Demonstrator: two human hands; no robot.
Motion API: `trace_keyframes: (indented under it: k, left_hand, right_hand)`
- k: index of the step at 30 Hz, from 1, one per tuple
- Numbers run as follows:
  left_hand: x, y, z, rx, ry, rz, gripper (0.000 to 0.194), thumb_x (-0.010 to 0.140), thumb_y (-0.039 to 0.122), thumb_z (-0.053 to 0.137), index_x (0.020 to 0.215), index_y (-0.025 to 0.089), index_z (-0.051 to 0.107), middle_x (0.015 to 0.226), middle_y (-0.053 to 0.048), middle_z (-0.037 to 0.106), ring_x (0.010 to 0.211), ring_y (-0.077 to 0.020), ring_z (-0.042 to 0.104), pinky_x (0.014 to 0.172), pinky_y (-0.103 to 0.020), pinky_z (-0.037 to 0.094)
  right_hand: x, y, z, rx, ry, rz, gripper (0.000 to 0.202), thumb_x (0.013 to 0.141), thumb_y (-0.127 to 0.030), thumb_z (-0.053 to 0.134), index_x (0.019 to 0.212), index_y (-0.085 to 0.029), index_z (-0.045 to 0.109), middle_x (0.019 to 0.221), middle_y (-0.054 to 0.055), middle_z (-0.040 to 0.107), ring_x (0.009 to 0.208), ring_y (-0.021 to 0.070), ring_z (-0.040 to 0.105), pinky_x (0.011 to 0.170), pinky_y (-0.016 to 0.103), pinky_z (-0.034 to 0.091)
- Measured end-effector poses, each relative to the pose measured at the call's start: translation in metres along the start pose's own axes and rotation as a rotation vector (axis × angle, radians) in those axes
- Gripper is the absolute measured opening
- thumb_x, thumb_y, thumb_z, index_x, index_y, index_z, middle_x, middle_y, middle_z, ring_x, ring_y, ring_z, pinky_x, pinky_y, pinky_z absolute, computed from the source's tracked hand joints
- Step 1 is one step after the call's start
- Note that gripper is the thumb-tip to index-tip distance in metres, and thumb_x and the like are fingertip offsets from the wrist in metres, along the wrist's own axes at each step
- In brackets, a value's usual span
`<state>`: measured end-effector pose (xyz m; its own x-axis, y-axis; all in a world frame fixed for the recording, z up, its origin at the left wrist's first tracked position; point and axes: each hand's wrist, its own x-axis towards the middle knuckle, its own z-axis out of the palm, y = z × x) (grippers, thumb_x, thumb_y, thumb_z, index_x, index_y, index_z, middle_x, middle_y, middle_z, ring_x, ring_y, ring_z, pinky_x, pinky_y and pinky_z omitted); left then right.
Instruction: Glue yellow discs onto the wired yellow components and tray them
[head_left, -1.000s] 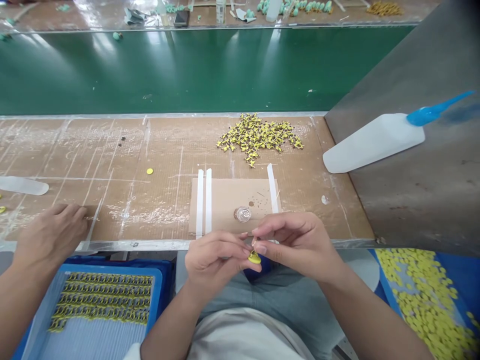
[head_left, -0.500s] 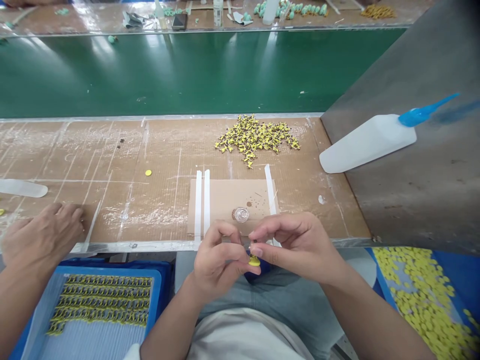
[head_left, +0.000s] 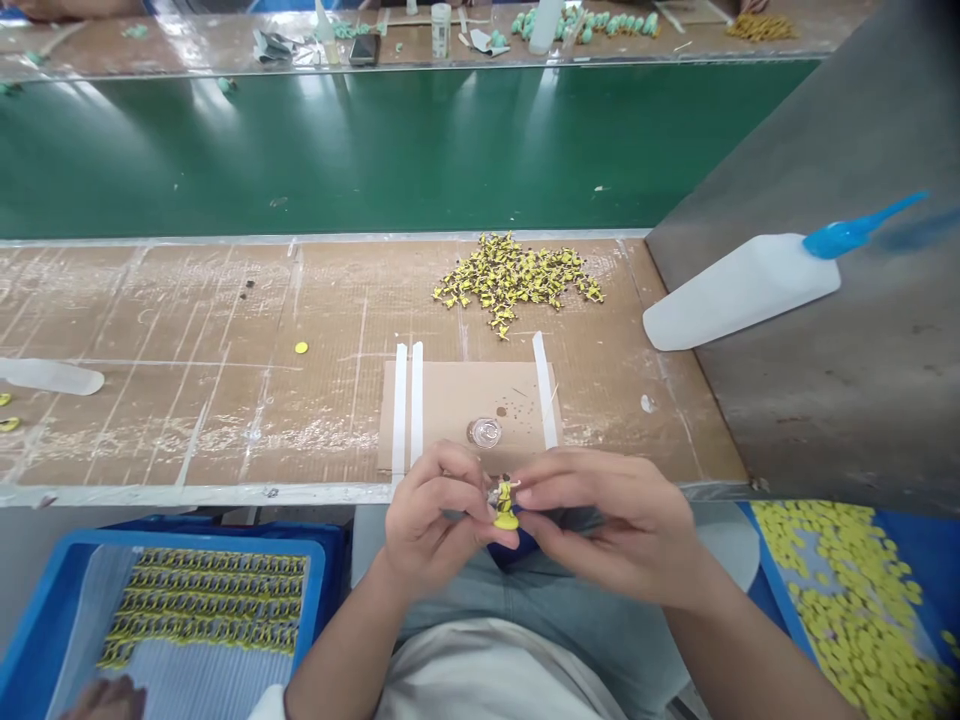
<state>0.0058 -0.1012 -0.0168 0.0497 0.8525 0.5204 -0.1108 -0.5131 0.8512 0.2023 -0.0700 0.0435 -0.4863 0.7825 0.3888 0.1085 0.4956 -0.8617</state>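
1. Figurine, yellow and dark, stands roughly upright on its round base between both hands.
2. The left hand pinches it low, thumb by the base, fingers curled; a loose or uneven pinch could let it tip or slip.
3. The right hand is loosely curled, thumb and forefinger parted beside the figurine; whether it touches cannot be told. A fingertip brushing the outstretched arm could bend it or twist the figure on its base.
4. Just beyond the hands, the clear dish sits on the cardboard; knuckles pushed forward might knock it.
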Motion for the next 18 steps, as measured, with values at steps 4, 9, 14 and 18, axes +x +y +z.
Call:
trace_keyframes:
  k: [4, 9, 14, 18]
  left_hand:
    - [0.0021, -0.0006, 0.0023, -0.008, -0.003, 0.004, 0.019, 0.077, 0.019, 0.080, 0.087, 0.018, 0.065, 0.084, -0.002, 0.057, 0.080, -0.0149, 0.058, 0.078, -0.033, 0.052]
    - [0.0023, -0.0004, 0.0022, -0.006, -0.017, -0.015, 0.017, 0.077, 0.024, 0.080, 0.086, 0.018, 0.066, 0.084, -0.002, 0.059, 0.078, -0.0151, 0.060, 0.075, -0.033, 0.053]
    - [0.0035, 0.0029, -0.0008, 0.024, -0.055, -0.037, 0.017, 0.076, 0.019, 0.081, 0.087, 0.017, 0.068, 0.084, -0.003, 0.060, 0.080, -0.0158, 0.062, 0.076, -0.033, 0.053]
    - [0.0061, 0.0076, -0.0007, 0.079, -0.045, -0.008, 0.013, 0.078, 0.022, 0.079, 0.084, 0.017, 0.068, 0.082, -0.003, 0.060, 0.079, -0.0157, 0.062, 0.072, -0.031, 0.053]
  right_hand:
    - [0.0005, -0.0002, -0.0015, -0.090, 0.003, -0.092, 0.027, 0.080, -0.005, 0.073, 0.099, -0.024, 0.071, 0.090, 0.006, 0.078, 0.079, 0.0159, 0.074, 0.073, 0.024, 0.061]
    - [0.0012, 0.0019, -0.0036, -0.132, -0.077, -0.123, 0.023, 0.083, -0.007, 0.071, 0.099, -0.023, 0.070, 0.090, 0.004, 0.077, 0.079, 0.0135, 0.073, 0.078, 0.023, 0.059]
    - [-0.0024, 0.0002, -0.0028, -0.166, -0.120, -0.082, 0.023, 0.084, -0.006, 0.067, 0.098, -0.024, 0.066, 0.088, 0.003, 0.076, 0.078, 0.0142, 0.072, 0.075, 0.023, 0.057]
    - [-0.0060, -0.0017, -0.0017, -0.215, -0.149, -0.067, 0.026, 0.084, -0.004, 0.065, 0.100, -0.024, 0.063, 0.088, 0.004, 0.074, 0.075, 0.0153, 0.071, 0.070, 0.023, 0.055]
